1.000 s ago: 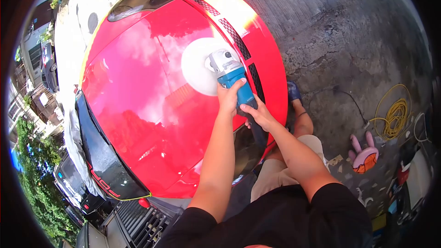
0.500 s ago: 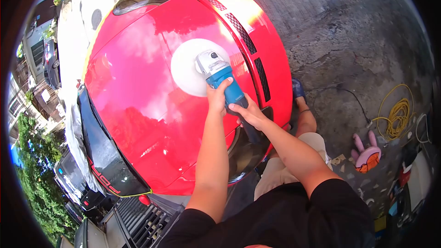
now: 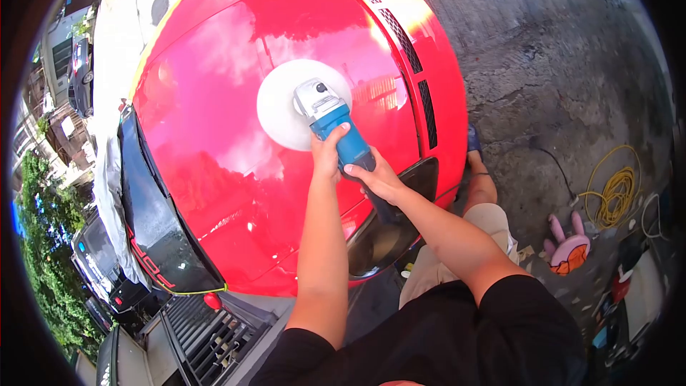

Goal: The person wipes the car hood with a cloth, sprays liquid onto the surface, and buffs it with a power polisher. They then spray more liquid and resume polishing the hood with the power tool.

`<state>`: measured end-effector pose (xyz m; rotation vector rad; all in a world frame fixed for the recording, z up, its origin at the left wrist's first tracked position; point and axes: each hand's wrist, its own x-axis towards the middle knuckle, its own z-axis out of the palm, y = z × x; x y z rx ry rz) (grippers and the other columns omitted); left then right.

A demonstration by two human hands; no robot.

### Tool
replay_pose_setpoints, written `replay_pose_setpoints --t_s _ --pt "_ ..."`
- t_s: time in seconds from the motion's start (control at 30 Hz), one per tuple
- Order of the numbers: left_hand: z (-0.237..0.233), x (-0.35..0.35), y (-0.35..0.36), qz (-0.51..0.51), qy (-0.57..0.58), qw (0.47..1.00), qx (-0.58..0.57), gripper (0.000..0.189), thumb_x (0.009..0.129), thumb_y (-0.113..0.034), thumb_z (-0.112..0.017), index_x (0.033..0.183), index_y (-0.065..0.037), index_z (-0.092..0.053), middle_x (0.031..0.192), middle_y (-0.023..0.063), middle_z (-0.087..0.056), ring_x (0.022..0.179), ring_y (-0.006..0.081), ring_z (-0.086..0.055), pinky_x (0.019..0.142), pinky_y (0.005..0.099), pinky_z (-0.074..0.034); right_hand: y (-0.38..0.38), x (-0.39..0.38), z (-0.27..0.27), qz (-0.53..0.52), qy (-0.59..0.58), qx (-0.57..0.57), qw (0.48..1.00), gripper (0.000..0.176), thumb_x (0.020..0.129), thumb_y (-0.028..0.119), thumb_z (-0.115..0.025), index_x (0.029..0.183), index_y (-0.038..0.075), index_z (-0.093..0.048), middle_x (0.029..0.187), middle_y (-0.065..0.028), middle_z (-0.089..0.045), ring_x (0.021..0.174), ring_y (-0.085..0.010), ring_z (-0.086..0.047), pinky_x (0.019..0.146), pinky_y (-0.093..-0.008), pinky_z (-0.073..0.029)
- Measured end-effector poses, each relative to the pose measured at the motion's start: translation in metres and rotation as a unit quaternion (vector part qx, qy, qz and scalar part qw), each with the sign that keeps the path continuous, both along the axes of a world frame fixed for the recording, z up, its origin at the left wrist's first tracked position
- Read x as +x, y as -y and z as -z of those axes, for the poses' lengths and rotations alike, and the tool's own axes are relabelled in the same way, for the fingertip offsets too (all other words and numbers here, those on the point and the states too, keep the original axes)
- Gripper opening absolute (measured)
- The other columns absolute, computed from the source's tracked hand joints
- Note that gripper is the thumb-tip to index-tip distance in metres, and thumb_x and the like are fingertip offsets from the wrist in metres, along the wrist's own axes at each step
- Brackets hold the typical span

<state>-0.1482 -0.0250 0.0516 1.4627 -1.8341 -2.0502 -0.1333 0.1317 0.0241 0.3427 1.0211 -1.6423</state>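
A blue and silver power polisher [image 3: 350,146] with a wide round white pad [image 3: 280,107] lies against the red car hood [image 3: 207,114]. My left hand [image 3: 327,151] is wrapped round the blue body near the silver head. Lower down, my right hand [image 3: 376,176] grips the dark rear part of the tool. The pad appears flat on the glossy paint, left of the black mesh grille [image 3: 401,39]. Part of the handle end is hidden by my right hand and forearm.
A headlight [image 3: 393,225] is beside my right forearm. On the concrete at right are a coiled yellow cord [image 3: 618,193], a dark cable and a pink item with two long ears [image 3: 569,246]. The windshield [image 3: 161,214] is at left, a metal grating [image 3: 204,336] at lower left.
Both hands and the polisher have shifted slightly left across the hood. The camera view has moved too, so the grille and headlight sit farther right. Both hands keep their hold.
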Motion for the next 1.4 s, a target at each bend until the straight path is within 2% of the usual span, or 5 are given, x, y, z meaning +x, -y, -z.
replay_pose_setpoints --t_s 0.6,0.73,0.77,0.97,1.4 --pt "-0.042 0.091 0.106 -0.060 0.015 0.998 0.006 0.063 0.089 -0.040 -0.080 0.132 -0.001 -0.058 0.108 0.0148 -0.068 0.092 0.0284 -0.073 0.083 0.0445 -0.064 0.064 0.058 -0.037 -0.050 -0.048 -0.118 0.991 0.098 0.088 0.049 -0.089 0.156 -0.001 -0.038 0.115 -0.0167 -0.069 0.078 -0.0165 -0.070 0.066 -0.0332 -0.058" --pt "-0.043 0.090 0.116 -0.077 0.006 0.995 0.059 0.066 0.088 -0.050 -0.077 0.126 0.001 -0.061 0.104 0.0204 -0.072 0.092 0.0340 -0.075 0.085 0.0486 -0.064 0.033 0.081 -0.021 -0.167 -0.029 -0.141 0.975 0.061 0.091 0.048 -0.088 0.120 -0.001 -0.065 0.088 -0.0114 -0.072 0.071 -0.0144 -0.070 0.066 -0.0325 -0.058" --pt "-0.042 0.086 0.113 -0.077 0.009 0.995 0.068 0.067 0.088 -0.050 -0.077 0.126 0.002 -0.061 0.103 0.0210 -0.073 0.092 0.0347 -0.075 0.085 0.0490 -0.064 0.029 0.086 -0.021 -0.151 -0.047 -0.135 0.978 0.046 0.094 0.045 -0.086 0.098 0.003 -0.069 0.074 -0.0062 -0.070 0.068 -0.0137 -0.070 0.065 -0.0312 -0.057" --pt "-0.035 0.066 0.067 -0.068 -0.028 0.986 0.150 0.072 0.088 -0.048 -0.075 0.136 0.002 -0.057 0.114 0.0213 -0.071 0.101 0.0377 -0.075 0.086 0.0554 -0.066 -0.006 0.073 -0.031 -0.197 -0.163 0.041 0.966 0.044 0.082 0.039 -0.090 0.088 -0.001 -0.072 0.073 -0.0135 -0.073 0.070 -0.0258 -0.076 0.070 -0.0404 -0.058" --pt "0.012 0.039 -0.008 -0.111 -0.100 0.962 0.231 0.077 0.084 -0.049 -0.077 0.139 0.000 -0.055 0.119 0.0190 -0.069 0.107 0.0364 -0.073 0.090 0.0564 -0.065 -0.084 0.004 -0.044 -0.264 -0.258 0.185 0.911 0.041 0.079 0.034 -0.084 0.101 -0.001 -0.078 0.078 -0.0226 -0.075 0.079 -0.0381 -0.078 0.078 -0.0468 -0.060"
